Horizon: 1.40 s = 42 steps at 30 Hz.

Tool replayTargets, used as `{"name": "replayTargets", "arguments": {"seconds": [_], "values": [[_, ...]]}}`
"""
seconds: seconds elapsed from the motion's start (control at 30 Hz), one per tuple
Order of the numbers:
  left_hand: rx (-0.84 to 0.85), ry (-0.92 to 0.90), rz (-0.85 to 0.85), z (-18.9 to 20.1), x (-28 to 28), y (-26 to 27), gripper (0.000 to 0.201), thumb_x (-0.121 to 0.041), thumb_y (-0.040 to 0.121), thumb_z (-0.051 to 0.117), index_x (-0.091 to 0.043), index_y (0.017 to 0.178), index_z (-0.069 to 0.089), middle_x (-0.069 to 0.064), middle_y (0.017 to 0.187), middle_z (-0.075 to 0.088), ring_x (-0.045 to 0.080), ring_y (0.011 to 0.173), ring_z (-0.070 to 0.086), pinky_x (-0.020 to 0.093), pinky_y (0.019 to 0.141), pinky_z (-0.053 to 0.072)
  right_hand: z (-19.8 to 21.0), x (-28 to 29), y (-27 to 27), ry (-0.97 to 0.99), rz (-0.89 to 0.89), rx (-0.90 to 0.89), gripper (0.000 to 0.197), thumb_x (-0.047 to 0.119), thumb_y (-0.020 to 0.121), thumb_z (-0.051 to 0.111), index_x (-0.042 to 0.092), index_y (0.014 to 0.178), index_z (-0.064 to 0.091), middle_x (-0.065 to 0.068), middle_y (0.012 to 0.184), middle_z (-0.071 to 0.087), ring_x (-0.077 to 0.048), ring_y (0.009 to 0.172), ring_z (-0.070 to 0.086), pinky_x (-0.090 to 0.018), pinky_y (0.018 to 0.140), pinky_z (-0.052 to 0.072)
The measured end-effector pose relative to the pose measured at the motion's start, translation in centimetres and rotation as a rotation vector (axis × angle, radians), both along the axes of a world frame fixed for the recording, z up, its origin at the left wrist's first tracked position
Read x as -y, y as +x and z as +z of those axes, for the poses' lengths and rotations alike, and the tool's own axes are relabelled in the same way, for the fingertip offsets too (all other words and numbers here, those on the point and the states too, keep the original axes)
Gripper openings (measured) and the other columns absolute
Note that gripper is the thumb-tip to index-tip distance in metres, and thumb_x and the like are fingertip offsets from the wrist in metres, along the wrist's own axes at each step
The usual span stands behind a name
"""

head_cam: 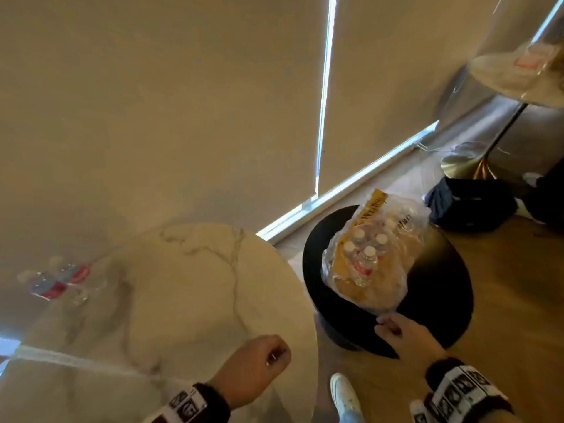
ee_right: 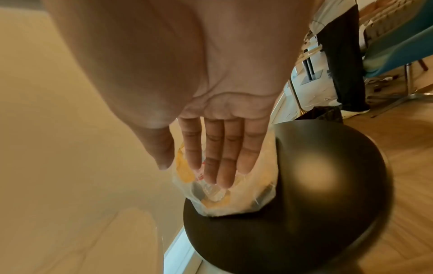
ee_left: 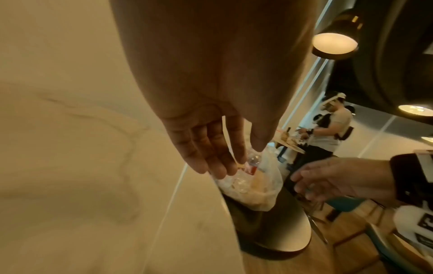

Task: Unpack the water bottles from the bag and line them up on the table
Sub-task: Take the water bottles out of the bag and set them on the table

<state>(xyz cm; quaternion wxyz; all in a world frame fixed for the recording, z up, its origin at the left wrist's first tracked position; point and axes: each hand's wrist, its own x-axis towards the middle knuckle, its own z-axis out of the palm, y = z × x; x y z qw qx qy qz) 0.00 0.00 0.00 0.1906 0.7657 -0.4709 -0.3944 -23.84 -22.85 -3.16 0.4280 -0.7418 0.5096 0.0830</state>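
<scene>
Head view: right hand reaching forward, fingers straight and empty, at the near edge of the clear yellow-printed plastic bag of capped water bottles on the round black stool, probably to open it. Left hand relaxed, empty, over the round white marble table, seemingly waiting.

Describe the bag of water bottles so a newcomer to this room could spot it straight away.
Start at the round marble table; just to its right stands a lower round black stool. On the stool lies the bag, clear crinkled plastic with yellow print, white-capped water bottles showing through it. It is the only thing on the stool, and the right hand reaches toward its near end.
</scene>
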Motion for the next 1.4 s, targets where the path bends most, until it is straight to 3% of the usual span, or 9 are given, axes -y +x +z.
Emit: {"name": "replayTargets", "arguments": {"seconds": [0.13,0.3,0.5,0.7,0.87,0.93,1.07,1.27,1.4], "values": [[0.104,-0.171,-0.033,-1.9,12.1,-1.7,0.020,-0.039,0.097,0.052,-0.027,0.106,0.066,-0.008,0.102,0.064,0.006,0.090,0.061,0.032,0.085,0.053,-0.2,5.4,2.7,-0.099,0.029,0.077,0.012,0.033,0.091,0.061,0.033,0.100,0.053,0.007,0.093,0.065,-0.013,0.086,0.061,-0.031,0.084,0.051],[0.317,-0.340,-0.015,-4.7,25.6,-2.5,0.028,-0.032,0.101,0.049,-0.021,0.125,0.059,-0.002,0.125,0.057,0.015,0.111,0.055,0.030,0.096,0.051,-2.7,13.2,7.1,-0.279,0.118,0.076,0.052,0.027,0.089,0.062,0.022,0.136,0.040,-0.003,0.131,0.047,-0.029,0.116,0.053,-0.040,0.096,0.046],[0.775,-0.096,-0.320,-8.2,32.0,-1.7,0.042,-0.023,0.100,0.050,-0.010,0.140,0.047,0.014,0.147,0.047,0.032,0.133,0.046,0.038,0.096,0.053,-6.9,17.8,8.8,-0.271,0.351,0.013,0.046,0.042,0.082,0.053,0.038,0.126,0.046,-0.005,0.125,0.045,-0.030,0.102,0.054,-0.046,0.085,0.054],[0.451,-0.042,-0.239,-9.4,32.1,-2.3,0.041,-0.016,0.103,0.048,-0.007,0.142,0.044,0.017,0.150,0.037,0.035,0.133,0.042,0.044,0.106,0.042,-6.2,16.9,7.3,-0.321,0.233,0.060,0.040,0.026,0.089,0.062,0.014,0.126,0.051,-0.008,0.132,0.051,-0.031,0.112,0.055,-0.032,0.082,0.044],[0.047,-0.302,0.099,-6.3,27.9,-3.6,0.048,-0.030,0.099,0.060,-0.013,0.142,0.045,0.003,0.143,0.044,-0.005,0.112,0.043,0.000,0.093,0.038,-1.9,15.0,6.2,-0.448,0.235,0.142,0.033,0.026,0.089,0.061,0.016,0.120,0.054,-0.005,0.134,0.049,-0.031,0.105,0.059,-0.024,0.074,0.036],[0.059,-0.336,0.220,-4.7,24.3,-4.0,0.036,-0.041,0.095,0.063,-0.024,0.125,0.052,-0.009,0.126,0.046,-0.001,0.103,0.049,0.009,0.088,0.045,0.8,13.5,6.2,-0.528,0.251,0.207,0.035,0.023,0.087,0.066,0.014,0.119,0.056,-0.007,0.129,0.053,-0.030,0.102,0.060,-0.024,0.075,0.037],[0.042,-0.441,0.529,-1.8,14.4,-2.5,0.027,-0.031,0.081,0.080,-0.025,0.098,0.061,-0.011,0.102,0.052,0.003,0.091,0.056,0.010,0.079,0.043,5.3,7.9,8.3,-0.566,0.399,0.329,0.034,0.025,0.085,0.068,0.018,0.116,0.056,-0.004,0.118,0.058,-0.023,0.099,0.057,-0.028,0.075,0.045],[0.157,-0.304,0.750,-0.5,-2.0,2.4,0.030,-0.024,0.075,0.085,-0.035,0.092,0.063,-0.016,0.098,0.056,0.005,0.084,0.059,0.010,0.071,0.045,4.4,-5.6,16.0,-0.323,0.622,0.368,0.021,0.036,0.091,0.057,0.026,0.108,0.053,0.002,0.100,0.053,-0.019,0.075,0.055,-0.033,0.065,0.050],[0.273,-0.220,0.812,-0.8,-11.1,5.8,0.030,-0.018,0.075,0.085,-0.025,0.097,0.066,-0.007,0.101,0.057,-0.003,0.084,0.056,0.001,0.072,0.038,2.8,-14.3,21.4,-0.212,0.733,0.418,0.020,0.032,0.091,0.055,0.020,0.108,0.054,-0.001,0.099,0.053,-0.022,0.074,0.053,-0.032,0.065,0.044]]}}
